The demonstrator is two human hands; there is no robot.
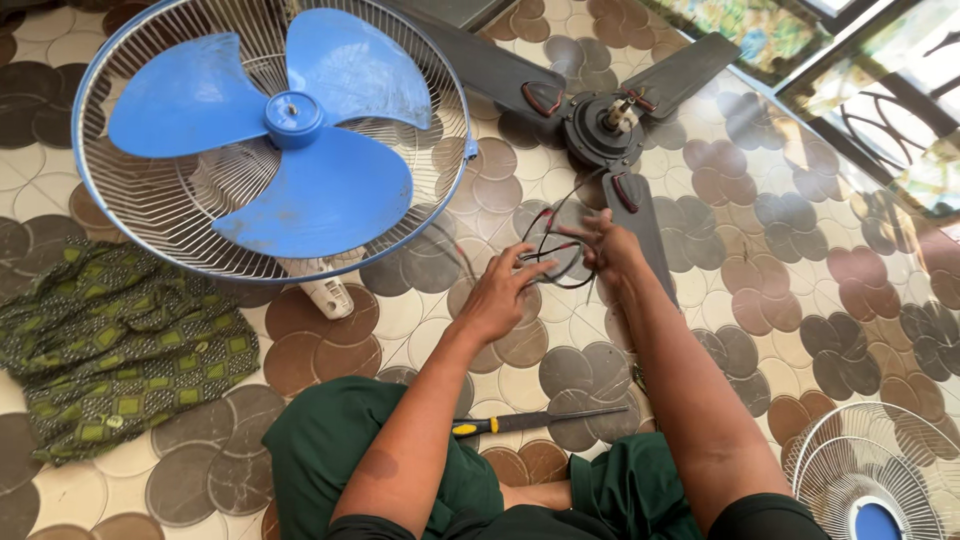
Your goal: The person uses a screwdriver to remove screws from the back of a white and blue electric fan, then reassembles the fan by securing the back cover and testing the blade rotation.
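Head view, wires [548,243] pinched between left hand [497,296], right hand [607,246] grip

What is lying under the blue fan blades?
Under the blue fan blades lies the wire guard, flat on the tiled floor. A white fan body pokes out below; the blades cover the rest.

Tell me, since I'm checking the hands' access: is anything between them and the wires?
Nothing visible. The left hand and right hand both already touch the wires above the tiled floor.
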